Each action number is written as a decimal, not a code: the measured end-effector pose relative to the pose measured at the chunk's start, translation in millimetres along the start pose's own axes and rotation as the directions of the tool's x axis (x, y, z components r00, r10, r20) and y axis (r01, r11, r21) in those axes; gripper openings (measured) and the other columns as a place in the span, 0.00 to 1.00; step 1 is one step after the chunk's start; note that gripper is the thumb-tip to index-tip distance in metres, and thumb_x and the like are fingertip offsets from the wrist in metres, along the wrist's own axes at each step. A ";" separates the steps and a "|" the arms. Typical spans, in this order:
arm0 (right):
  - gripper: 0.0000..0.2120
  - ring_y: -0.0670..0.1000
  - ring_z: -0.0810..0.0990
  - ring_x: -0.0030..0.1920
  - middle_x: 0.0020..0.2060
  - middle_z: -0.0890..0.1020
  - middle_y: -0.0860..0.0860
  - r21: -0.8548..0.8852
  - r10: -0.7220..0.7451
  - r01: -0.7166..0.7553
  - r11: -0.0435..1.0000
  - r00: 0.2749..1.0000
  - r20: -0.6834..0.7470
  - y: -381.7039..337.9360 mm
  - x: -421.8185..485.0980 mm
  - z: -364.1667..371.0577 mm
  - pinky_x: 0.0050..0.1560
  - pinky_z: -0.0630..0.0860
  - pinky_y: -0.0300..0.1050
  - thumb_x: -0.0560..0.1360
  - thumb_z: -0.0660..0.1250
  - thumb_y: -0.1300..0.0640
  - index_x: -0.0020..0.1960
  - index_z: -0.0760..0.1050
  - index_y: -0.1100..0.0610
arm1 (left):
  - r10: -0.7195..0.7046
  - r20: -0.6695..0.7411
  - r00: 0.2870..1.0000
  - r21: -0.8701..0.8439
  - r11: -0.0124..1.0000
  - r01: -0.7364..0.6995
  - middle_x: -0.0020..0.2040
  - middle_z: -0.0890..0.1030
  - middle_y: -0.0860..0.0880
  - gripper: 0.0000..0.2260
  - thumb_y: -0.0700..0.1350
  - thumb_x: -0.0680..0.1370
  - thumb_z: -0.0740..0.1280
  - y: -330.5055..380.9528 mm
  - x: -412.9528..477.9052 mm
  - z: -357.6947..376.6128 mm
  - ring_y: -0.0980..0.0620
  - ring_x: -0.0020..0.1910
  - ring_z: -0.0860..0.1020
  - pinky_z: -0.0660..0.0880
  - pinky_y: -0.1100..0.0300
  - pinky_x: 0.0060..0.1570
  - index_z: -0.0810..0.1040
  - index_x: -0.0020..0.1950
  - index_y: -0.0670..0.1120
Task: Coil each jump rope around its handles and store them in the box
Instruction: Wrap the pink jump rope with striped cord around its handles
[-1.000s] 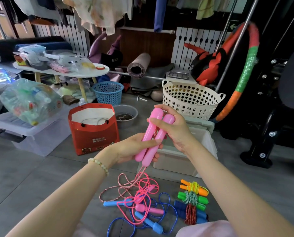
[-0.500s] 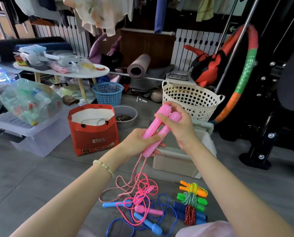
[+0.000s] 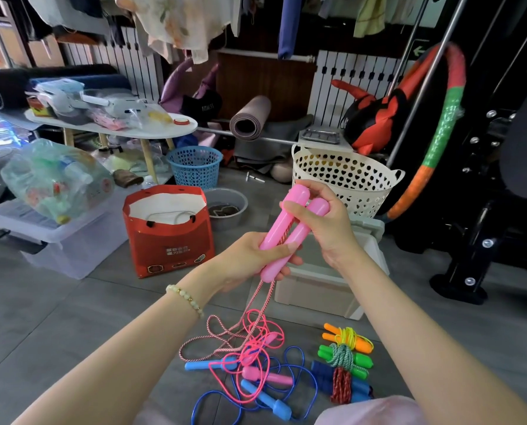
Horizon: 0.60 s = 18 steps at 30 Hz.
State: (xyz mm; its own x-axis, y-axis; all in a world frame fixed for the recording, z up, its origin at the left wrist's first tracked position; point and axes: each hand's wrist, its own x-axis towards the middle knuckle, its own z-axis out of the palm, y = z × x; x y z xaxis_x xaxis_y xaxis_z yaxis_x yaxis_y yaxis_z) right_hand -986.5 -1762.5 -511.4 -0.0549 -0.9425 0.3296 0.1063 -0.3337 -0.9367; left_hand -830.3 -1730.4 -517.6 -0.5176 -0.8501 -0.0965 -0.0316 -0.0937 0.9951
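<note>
Two pink handles (image 3: 289, 231) of one jump rope are held side by side in front of me. My left hand (image 3: 250, 259) grips their lower ends and my right hand (image 3: 323, 222) grips their upper ends. Their pink-and-white twisted rope (image 3: 225, 335) hangs to the floor. Below lie loose tangled ropes: a blue one with blue handles (image 3: 265, 400) and a thin pink one with pink handles (image 3: 268, 377). To the right lie three coiled ropes, orange (image 3: 348, 337), green (image 3: 345, 357) and dark blue (image 3: 342, 381). The white storage box (image 3: 320, 289) stands behind my hands.
A red paper bag (image 3: 167, 231) stands left of the box, with a grey bowl (image 3: 225, 207) and a blue basket (image 3: 194, 167) behind it. A cream laundry basket (image 3: 345, 179) is at the back right. Black gym equipment (image 3: 483, 228) fills the right side.
Both hands have lifted the pink handles slightly up and to the right, pulling more of the twisted rope off the floor.
</note>
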 end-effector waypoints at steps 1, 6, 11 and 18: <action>0.19 0.64 0.77 0.58 0.54 0.79 0.58 0.006 0.009 -0.009 1.000 1.000 0.007 0.7 0.3 -0.2 0.54 0.78 0.54 0.62 0.78 0.58 0.51 0.78 0.49 | -0.009 0.011 1.000 -0.030 1.000 0.009 0.43 0.83 0.46 0.09 0.43 0.79 0.65 -0.3 -0.3 -0.2 0.56 0.34 0.80 0.77 0.66 0.35 0.77 0.55 0.40; 0.21 0.64 0.78 0.58 0.56 0.79 0.61 -0.010 0.032 -0.032 0.999 0.999 0.036 1.4 1.4 -0.9 0.58 0.76 0.61 0.60 0.79 0.56 0.51 0.79 0.48 | -0.018 0.037 0.999 -0.049 0.999 0.020 0.43 0.83 0.46 0.08 0.42 0.79 0.64 -0.3 -0.8 -1.0 0.54 0.34 0.81 0.78 0.64 0.36 0.77 0.55 0.40; 0.23 0.64 0.78 0.58 0.56 0.78 0.61 -0.022 0.023 -0.023 0.999 0.999 0.025 0.1 1.3 -3.4 0.56 0.78 0.56 0.61 0.79 0.57 0.54 0.77 0.50 | 0.014 0.021 1.000 0.009 1.000 -0.015 0.44 0.84 0.46 0.08 0.43 0.79 0.64 -0.1 1.0 0.3 0.55 0.31 0.79 0.76 0.66 0.33 0.77 0.54 0.41; 0.31 0.51 0.80 0.47 0.44 0.82 0.51 -0.024 0.447 -0.513 0.858 0.723 0.528 22.2 -18.3 3.5 0.61 0.74 0.47 0.69 0.58 0.33 0.60 0.72 0.56 | 0.014 -0.148 0.989 -0.253 0.966 -0.051 0.31 0.82 0.51 0.08 0.43 0.80 0.61 9.6 6.4 -10.9 0.58 0.27 0.77 0.76 0.66 0.30 0.77 0.49 0.40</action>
State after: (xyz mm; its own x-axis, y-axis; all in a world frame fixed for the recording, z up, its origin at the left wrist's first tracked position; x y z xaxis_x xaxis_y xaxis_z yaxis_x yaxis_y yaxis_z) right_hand -979.7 -1752.7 -537.7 0.5317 -0.8387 -0.1179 0.0959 0.1979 -0.9755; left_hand -824.6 -1742.4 -508.9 -0.3861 -0.9186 -0.0847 0.2125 -0.1779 0.9608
